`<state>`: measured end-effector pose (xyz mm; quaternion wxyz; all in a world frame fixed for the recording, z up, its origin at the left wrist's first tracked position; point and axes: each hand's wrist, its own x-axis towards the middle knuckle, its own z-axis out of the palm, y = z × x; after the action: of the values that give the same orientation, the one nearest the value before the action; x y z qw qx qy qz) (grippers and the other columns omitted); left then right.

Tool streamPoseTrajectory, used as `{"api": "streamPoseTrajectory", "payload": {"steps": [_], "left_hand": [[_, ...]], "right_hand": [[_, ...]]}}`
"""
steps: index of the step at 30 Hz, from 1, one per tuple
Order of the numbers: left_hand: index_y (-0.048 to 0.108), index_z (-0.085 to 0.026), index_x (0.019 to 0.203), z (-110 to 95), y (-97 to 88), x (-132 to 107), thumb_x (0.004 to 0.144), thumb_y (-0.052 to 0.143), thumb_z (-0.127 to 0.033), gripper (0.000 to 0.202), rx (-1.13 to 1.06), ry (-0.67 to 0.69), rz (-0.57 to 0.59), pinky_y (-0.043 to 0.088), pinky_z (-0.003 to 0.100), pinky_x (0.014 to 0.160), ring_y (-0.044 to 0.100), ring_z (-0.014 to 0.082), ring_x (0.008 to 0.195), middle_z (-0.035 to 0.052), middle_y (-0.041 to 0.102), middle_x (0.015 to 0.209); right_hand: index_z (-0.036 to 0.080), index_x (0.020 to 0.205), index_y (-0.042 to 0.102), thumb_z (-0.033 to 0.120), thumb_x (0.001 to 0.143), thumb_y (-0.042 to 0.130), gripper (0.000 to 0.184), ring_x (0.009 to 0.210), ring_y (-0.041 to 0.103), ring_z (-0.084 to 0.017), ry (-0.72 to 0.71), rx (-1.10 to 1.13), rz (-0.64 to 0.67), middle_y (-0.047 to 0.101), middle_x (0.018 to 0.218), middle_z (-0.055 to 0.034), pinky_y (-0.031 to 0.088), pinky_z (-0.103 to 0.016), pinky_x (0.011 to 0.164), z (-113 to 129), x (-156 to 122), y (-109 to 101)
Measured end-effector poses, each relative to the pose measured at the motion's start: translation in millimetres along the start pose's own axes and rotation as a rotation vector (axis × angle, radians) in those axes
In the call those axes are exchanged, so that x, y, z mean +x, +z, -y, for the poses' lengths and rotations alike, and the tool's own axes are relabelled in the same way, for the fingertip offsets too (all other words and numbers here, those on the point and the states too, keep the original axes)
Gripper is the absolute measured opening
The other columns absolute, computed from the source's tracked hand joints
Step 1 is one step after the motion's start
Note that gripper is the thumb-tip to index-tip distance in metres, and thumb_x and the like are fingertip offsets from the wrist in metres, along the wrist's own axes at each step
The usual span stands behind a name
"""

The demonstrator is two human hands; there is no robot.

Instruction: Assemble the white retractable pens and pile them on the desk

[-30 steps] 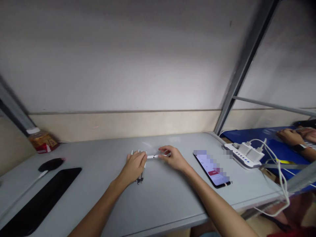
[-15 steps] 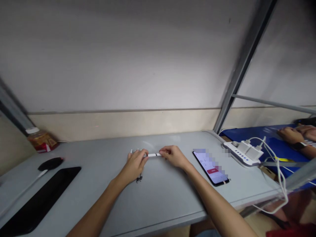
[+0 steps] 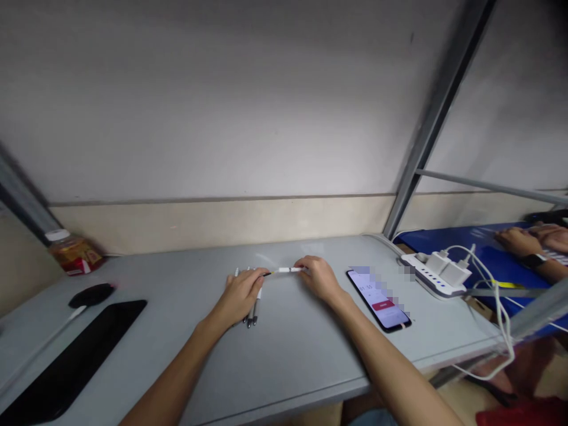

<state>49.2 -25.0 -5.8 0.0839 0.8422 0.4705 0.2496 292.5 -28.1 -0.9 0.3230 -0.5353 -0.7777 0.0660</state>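
My right hand [image 3: 317, 277] pinches a white pen barrel [image 3: 287, 270] with a dark band, held level above the desk. Between the thumb and fingers of my left hand [image 3: 239, 294] is a thin dark pen part [image 3: 267, 274] with a yellowish end. That end points at the barrel's left end; whether the two touch is too small to tell. Beneath my left hand lie several pens [image 3: 255, 310], side by side, their dark tips toward me. The hand covers their middles.
A lit phone [image 3: 377, 299] lies right of my hands on the grey desk [image 3: 284, 355]. Beyond it sits a white power strip [image 3: 435, 275] with cables. At left are a bottle [image 3: 75, 254], a black mouse-like object [image 3: 91, 294] and a black slab [image 3: 84, 355]. Another person's hand [image 3: 521, 242] rests on a blue surface.
My right hand has moved slightly right and up with the white barrel. The dark part with its yellowish end now shows between the hands. More pen tips show below my left hand.
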Motion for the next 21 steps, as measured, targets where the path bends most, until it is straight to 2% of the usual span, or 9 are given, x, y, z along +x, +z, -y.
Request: {"api": "streamPoseTrajectory", "payload": {"steps": [2, 7, 17, 21], "left_hand": [[0.054, -0.032, 0.119, 2.2, -0.3, 0.3, 0.097, 0.028, -0.032, 0.034, -0.006, -0.002, -0.010, 0.032, 0.037, 0.089, 0.057, 0.0200, 0.099, 0.0011, 0.066, 0.107], [0.055, -0.028, 0.113, 6.6, -0.1, 1.5, 0.097, 0.028, -0.031, 0.032, 0.014, -0.014, -0.024, 0.032, 0.038, 0.087, 0.057, 0.0213, 0.096, 0.0029, 0.066, 0.102], [0.057, -0.029, 0.108, -2.3, 2.5, -1.5, 0.096, 0.033, -0.025, 0.027, 0.065, 0.037, 0.011, 0.030, 0.034, 0.080, 0.058, 0.0197, 0.090, 0.0004, 0.067, 0.097], [0.055, -0.028, 0.107, -2.5, 4.4, -1.2, 0.097, 0.031, -0.031, 0.027, 0.043, 0.027, 0.016, 0.030, 0.036, 0.083, 0.057, 0.0206, 0.092, 0.0013, 0.066, 0.098]], "right_hand": [[0.022, 0.097, 0.068, 0.008, 0.082, 0.056, 0.024, 0.090, 0.059, -0.018, 0.059, -0.058, -0.018, 0.069, 0.095, -0.0046, 0.039, -0.025, 0.077, -3.4, 0.6, -1.8], [0.021, 0.096, 0.069, 0.008, 0.082, 0.055, 0.024, 0.091, 0.057, -0.022, 0.127, -0.148, -0.047, 0.069, 0.092, -0.0078, 0.038, -0.029, 0.075, -7.8, 1.6, -3.9], [0.024, 0.100, 0.070, 0.010, 0.083, 0.058, 0.026, 0.092, 0.057, -0.020, -0.037, -0.045, 0.024, 0.069, 0.096, -0.0056, 0.038, -0.030, 0.082, -3.7, 1.6, 3.3], [0.026, 0.103, 0.071, 0.013, 0.085, 0.058, 0.026, 0.090, 0.055, -0.020, -0.107, -0.024, 0.021, 0.068, 0.098, -0.0059, 0.038, -0.031, 0.081, -2.2, 1.6, 5.4]]}}
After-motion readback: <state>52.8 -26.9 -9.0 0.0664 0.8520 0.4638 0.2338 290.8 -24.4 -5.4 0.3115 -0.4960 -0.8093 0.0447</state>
